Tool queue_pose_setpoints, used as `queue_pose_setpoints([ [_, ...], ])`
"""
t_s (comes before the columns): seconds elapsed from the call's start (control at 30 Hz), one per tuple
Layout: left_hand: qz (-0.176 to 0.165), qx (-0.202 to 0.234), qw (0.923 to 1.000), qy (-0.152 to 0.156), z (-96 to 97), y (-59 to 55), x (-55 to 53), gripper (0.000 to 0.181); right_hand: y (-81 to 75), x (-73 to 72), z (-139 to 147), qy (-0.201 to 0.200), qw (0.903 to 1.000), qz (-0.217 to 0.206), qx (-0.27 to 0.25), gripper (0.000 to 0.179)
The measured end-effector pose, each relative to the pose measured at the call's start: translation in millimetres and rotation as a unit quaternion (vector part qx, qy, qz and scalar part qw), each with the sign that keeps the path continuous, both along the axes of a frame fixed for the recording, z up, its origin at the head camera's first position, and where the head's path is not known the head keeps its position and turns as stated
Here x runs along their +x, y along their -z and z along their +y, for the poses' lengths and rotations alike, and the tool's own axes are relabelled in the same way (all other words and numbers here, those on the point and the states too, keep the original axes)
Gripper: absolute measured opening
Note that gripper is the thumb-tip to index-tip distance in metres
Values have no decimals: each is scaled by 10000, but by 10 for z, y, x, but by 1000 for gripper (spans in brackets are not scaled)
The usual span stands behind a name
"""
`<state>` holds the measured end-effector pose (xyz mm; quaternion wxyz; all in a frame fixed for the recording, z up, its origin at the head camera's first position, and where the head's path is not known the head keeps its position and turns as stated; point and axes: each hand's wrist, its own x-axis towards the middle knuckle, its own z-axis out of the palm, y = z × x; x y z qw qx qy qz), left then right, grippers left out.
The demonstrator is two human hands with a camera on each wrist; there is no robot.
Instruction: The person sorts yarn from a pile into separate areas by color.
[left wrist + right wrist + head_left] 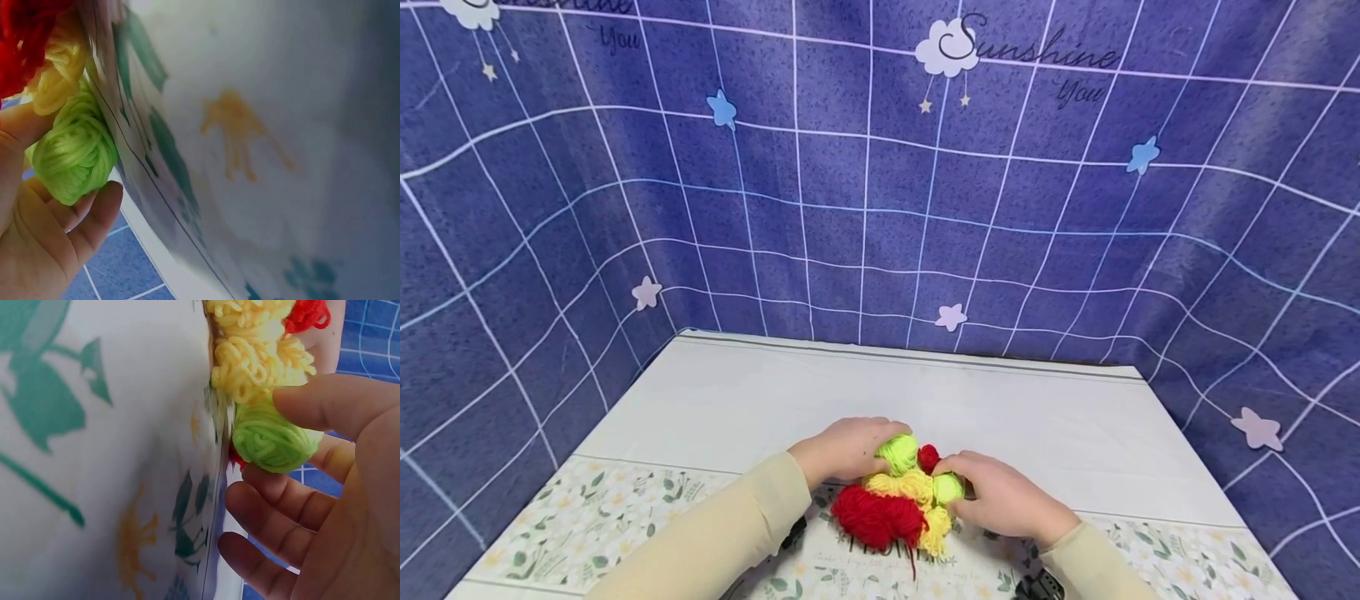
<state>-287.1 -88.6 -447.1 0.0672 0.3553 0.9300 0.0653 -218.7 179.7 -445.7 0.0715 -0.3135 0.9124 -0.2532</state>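
Note:
My left hand (852,447) curls round a lime-green yarn ball (898,454) on the left of a small heap; its fingers wrap under the green ball (74,150) in the left wrist view. On the other side, my right hand (1000,492) grips a second green yarn ball (949,489), thumb on one side and fingers on the other, as the right wrist view shows. Yellow yarn (912,485) lies between the hands, with more yellow yarn (936,531) nearer the front. A larger red yarn bundle (878,517) sits front left, trailing a loose strand. Behind is a small red ball (928,458).
The heap rests on a white table (737,392) with a floral-printed band (617,508) along its front. Blue gridded curtains (880,192) close off the back and both sides. A black wrist device (1039,586) shows near the right sleeve.

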Motion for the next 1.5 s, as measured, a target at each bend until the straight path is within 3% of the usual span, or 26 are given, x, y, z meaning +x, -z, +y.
queue_pose_setpoints([
  [0.23,168,-34,9998,57,-5,8,-4,58,-30,13,105,129,9976,-341,-585,35],
  [0.47,166,-78,9998,88,-3,-5,16,59,-89,29,265,362,9876,-691,-1365,25],
  [0.7,63,-108,9999,-6,-10,-35,21,59,-101,15,359,727,9804,-606,-1727,20],
  [0.9,14,-60,10000,-45,-9,-48,24,58,-108,-23,490,1049,9820,-139,-1563,18],
  [1.13,30,10,10000,-7,-5,-31,30,59,-59,-12,876,1548,9825,473,-925,20],
  [1.5,-6,31,10000,-66,-7,-29,39,60,38,82,1717,2374,9680,808,-19,31],
])
